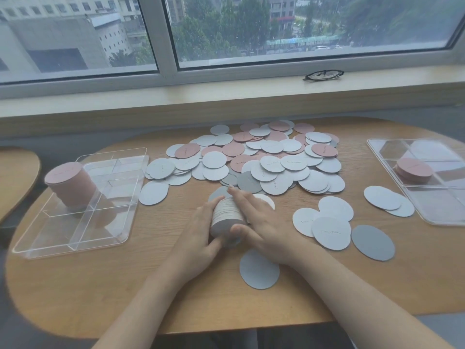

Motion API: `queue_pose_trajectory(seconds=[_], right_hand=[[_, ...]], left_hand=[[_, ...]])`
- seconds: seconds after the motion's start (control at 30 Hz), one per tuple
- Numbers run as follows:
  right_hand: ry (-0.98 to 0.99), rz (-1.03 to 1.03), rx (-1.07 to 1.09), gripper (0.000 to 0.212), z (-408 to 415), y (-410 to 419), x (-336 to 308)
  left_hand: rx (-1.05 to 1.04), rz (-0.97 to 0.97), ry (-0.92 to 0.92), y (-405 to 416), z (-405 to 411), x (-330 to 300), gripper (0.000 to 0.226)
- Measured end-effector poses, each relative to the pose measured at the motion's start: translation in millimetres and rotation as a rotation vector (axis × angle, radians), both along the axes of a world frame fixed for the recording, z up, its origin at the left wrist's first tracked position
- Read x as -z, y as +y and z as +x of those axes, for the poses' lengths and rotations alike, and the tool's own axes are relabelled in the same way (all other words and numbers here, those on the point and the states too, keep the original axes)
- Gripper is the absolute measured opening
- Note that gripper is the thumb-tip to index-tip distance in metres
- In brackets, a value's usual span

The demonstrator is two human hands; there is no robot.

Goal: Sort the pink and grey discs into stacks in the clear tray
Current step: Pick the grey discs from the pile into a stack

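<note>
Both hands meet on a stack of grey discs (227, 217) lying on its side on the wooden table (100, 293), the stack's flat grey end turned toward the person. The left hand (201, 235) cups the stack's left side, its fingers curled round the edges of the discs and its thumb pressed against the near end face. The right hand (261, 220) lies over the stack's right side and top with fingers nearly straight and spread, fingertips reaching past the far end, while its thumb hooks onto the near face close to the left thumb; so the stack is clasped between the two hands rather than pinched by either alone. Just beyond the fingertips spreads a large loose heap of pink and grey discs (254, 157), overlapping one another. Close to the right of the right hand lie a few loose grey discs (331, 230), one of them darker, and a single grey disc (259, 269) sits just under the right wrist. Well to the left of the grip stands the clear tray (73, 235), divided into compartments, with a tall pink stack (69, 183) upright in its far left compartment. Well to the right lies a clear lid (427, 212) with a short pile of pink discs (414, 170) on it.
</note>
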State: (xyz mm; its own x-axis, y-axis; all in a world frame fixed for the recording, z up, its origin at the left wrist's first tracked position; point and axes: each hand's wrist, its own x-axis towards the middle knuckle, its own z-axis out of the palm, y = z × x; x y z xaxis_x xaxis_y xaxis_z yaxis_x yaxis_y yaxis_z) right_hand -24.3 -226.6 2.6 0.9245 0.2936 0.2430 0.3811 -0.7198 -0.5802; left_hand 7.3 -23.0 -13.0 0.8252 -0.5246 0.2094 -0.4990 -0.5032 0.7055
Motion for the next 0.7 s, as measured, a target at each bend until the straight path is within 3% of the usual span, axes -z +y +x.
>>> queue_pose_trajectory(seconds=[0.1,0.27,0.37,0.47,0.6,0.7], right_hand=[[-0.028,-0.087,-0.006,0.087,3,3,4],[0.028,0.038,-0.006,0.072,-2,-2,-1],[-0.083,0.113,0.186,0.052,-2,-10,-3],[-0.325,-0.125,0.516,0.039,4,-27,-2],[0.019,-0.412,0.629,0.053,6,-40,2],[0.019,-0.401,0.606,0.049,8,-39,4]], left_hand=[[0.027,0.071,-0.037,-3,2,2,0.084],[0.022,0.009,-0.016,-3,2,1,0.074],[0.005,-0.054,0.06,0,2,1,0.07],[-0.006,-0.103,0.097,3,0,0,0.064],[-0.005,-0.152,0.138,5,2,1,0.058],[0.016,-0.161,0.15,5,1,0,0.055]])
